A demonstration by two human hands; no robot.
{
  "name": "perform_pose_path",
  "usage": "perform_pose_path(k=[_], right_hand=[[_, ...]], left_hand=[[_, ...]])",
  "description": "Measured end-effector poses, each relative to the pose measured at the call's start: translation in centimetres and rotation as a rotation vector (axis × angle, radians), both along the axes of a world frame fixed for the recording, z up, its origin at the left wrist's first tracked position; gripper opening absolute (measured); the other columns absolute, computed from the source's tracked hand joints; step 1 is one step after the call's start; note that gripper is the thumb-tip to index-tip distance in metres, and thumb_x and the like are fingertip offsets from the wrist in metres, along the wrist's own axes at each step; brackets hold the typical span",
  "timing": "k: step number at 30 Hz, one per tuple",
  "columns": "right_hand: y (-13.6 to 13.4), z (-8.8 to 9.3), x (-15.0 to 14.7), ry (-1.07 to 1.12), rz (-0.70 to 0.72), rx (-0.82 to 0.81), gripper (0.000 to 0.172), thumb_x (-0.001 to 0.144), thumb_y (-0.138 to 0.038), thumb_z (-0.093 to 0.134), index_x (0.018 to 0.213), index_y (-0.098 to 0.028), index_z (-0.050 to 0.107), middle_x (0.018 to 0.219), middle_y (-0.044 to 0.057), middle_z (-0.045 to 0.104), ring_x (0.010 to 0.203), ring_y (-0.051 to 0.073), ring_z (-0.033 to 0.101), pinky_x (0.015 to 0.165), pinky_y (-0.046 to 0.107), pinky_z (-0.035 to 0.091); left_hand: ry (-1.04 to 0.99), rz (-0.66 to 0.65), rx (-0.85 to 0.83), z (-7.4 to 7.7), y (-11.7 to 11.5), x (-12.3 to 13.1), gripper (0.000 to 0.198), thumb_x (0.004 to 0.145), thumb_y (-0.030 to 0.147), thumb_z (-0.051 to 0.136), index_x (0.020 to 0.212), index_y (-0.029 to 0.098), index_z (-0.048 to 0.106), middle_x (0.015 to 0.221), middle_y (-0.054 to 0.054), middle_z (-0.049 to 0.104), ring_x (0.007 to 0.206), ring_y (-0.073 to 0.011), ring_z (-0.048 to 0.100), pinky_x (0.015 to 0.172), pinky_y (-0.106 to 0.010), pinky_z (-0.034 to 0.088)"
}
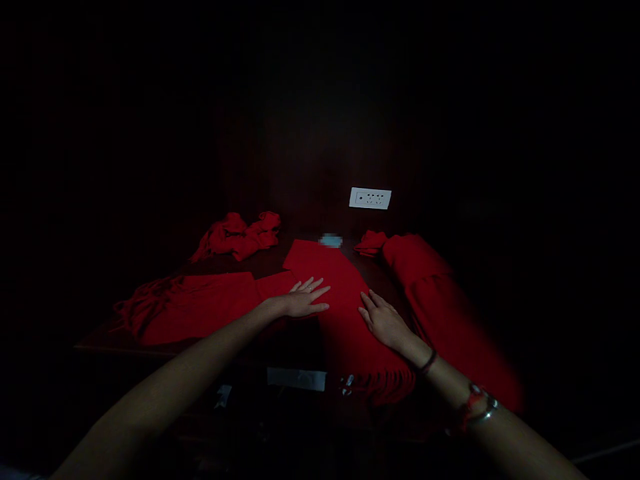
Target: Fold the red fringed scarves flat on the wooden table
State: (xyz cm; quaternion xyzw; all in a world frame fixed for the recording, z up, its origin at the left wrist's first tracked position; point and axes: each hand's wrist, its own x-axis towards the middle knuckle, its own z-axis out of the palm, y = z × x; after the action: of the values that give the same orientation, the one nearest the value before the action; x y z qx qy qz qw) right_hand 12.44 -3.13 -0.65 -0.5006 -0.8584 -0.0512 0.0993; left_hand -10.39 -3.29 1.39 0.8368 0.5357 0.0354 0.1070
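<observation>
A red fringed scarf (345,333) lies spread on a dark table, one part reaching toward me with its fringe over the front edge. Another part of red cloth (200,307) stretches left and ends in tangled fringe; I cannot tell whether it is the same scarf. My left hand (305,299), with a ring on one finger, rests flat and spread on the cloth where the two parts meet. My right hand (385,319) lies with fingers extended on the right edge of the scarf. Neither hand grips anything.
Crumpled red cloth (240,237) sits at the back left. On the right lies a long folded red cloth (435,293), with a small bunched piece (370,243) beside it. A white wall socket (370,198) is behind. Pale tape (297,379) marks the table's front.
</observation>
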Motion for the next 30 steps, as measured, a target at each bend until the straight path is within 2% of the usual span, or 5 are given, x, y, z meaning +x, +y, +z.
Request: perform_pose_path(k=[6, 14, 22, 26, 30], right_hand=[[2.0, 1.7, 0.2, 0.154, -0.124, -0.118, 0.04, 0.073, -0.016, 0.043, 0.113, -0.012, 0.04, 0.097, 0.013, 0.055, 0.089, 0.019, 0.051, 0.074, 0.026, 0.037], [4.6, 2.5, 0.3, 0.377, -0.259, -0.299, 0.036, 0.063, -0.015, 0.052, 0.098, -0.017, 0.045, 0.084, 0.003, 0.058, 0.072, 0.013, 0.054, 0.059, 0.02, 0.038], [5.6, 2.4, 0.5, 0.391, -0.247, -0.196, 0.034, 0.063, -0.013, 0.05, 0.095, -0.019, 0.045, 0.081, 0.0, 0.057, 0.067, 0.011, 0.053, 0.057, 0.019, 0.037], [5.7, 2.8, 0.9, 0.181, -0.167, -0.171, 0.033, 0.065, -0.008, 0.047, 0.097, -0.015, 0.049, 0.087, 0.006, 0.056, 0.075, 0.013, 0.052, 0.065, 0.02, 0.036], [4.5, 3.5, 0.7, 0.03, 0.1, 0.065, 0.033, 0.072, -0.016, 0.046, 0.104, -0.016, 0.049, 0.099, 0.009, 0.049, 0.086, 0.015, 0.047, 0.074, 0.023, 0.034]], left_hand=[[-0.072, -0.04, 0.031, -0.8, 0.5, -1.5, 0.048, 0.082, 0.048, 0.025, 0.125, 0.028, 0.024, 0.134, -0.001, 0.016, 0.122, -0.017, 0.009, 0.096, -0.035, 0.012], [-0.071, -0.009, 0.14, -0.7, 3.3, 2.3, 0.052, 0.081, 0.052, 0.021, 0.125, 0.025, 0.024, 0.134, -0.003, 0.018, 0.122, -0.0177, 0.009, 0.096, -0.039, 0.009], [-0.035, -0.094, 0.095, -1.1, 3.3, 1.3, 0.06, 0.075, 0.059, 0.027, 0.126, 0.029, 0.021, 0.135, -0.003, 0.015, 0.122, -0.0206, 0.005, 0.095, -0.04, 0.008], [-0.009, -0.14, 0.217, 0.2, 1.9, 1.7, 0.057, 0.072, 0.057, 0.036, 0.118, 0.024, 0.036, 0.126, -0.006, 0.032, 0.116, -0.0225, 0.024, 0.093, -0.036, 0.018], [0.068, -0.173, 0.334, 1.4, 0.4, 2.9, 0.044, 0.066, 0.052, 0.048, 0.096, 0.02, 0.051, 0.101, -0.006, 0.05, 0.092, -0.0218, 0.046, 0.079, -0.032, 0.035]])
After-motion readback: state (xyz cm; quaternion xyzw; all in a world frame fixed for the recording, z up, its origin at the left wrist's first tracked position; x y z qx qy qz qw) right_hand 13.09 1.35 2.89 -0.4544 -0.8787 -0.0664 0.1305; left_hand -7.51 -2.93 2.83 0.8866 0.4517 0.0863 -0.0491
